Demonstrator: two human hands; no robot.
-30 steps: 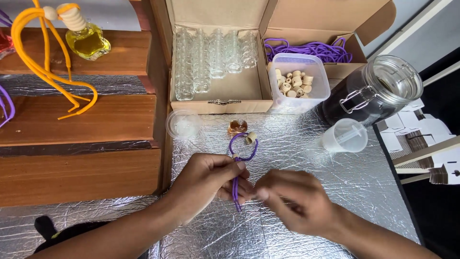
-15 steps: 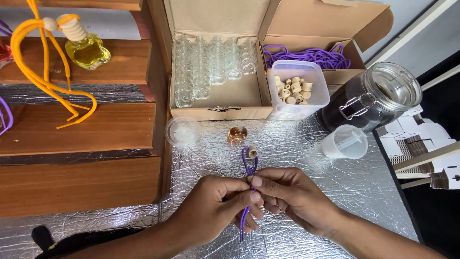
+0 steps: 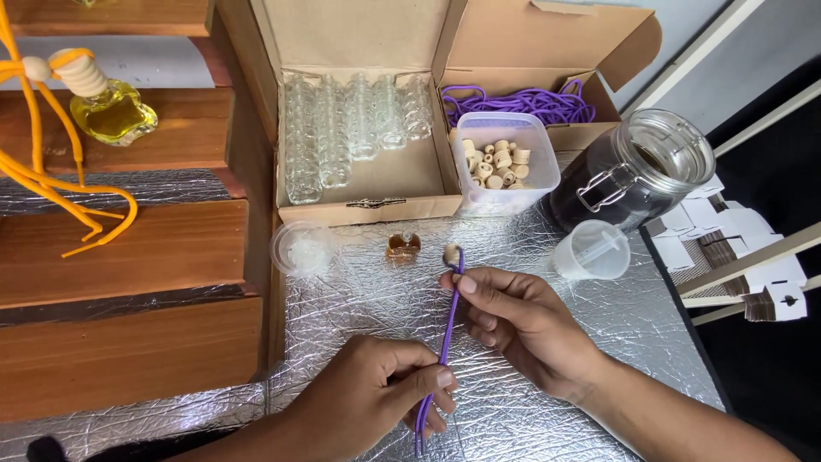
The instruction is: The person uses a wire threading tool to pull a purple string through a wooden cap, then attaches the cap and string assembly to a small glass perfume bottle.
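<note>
Stretching a purple cord (image 3: pixel 445 342) taut above the foil-covered worktop (image 3: pixel 359 299). Left hand (image 3: pixel 368 406) fingers pinching its lower part; right hand (image 3: pixel 522 321) fingers pinching near the wooden bead (image 3: pixel 451 253).

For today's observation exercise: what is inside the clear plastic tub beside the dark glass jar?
The clear plastic tub holds small pale wooden caps, heaped loosely. Caps lower in the heap are covered, so their number cannot be told.

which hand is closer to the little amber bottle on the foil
Right. The right hand pinches the purple cord near its top, just right of and below the amber bottle. The left hand grips the cord much lower, nearer the camera.
</note>
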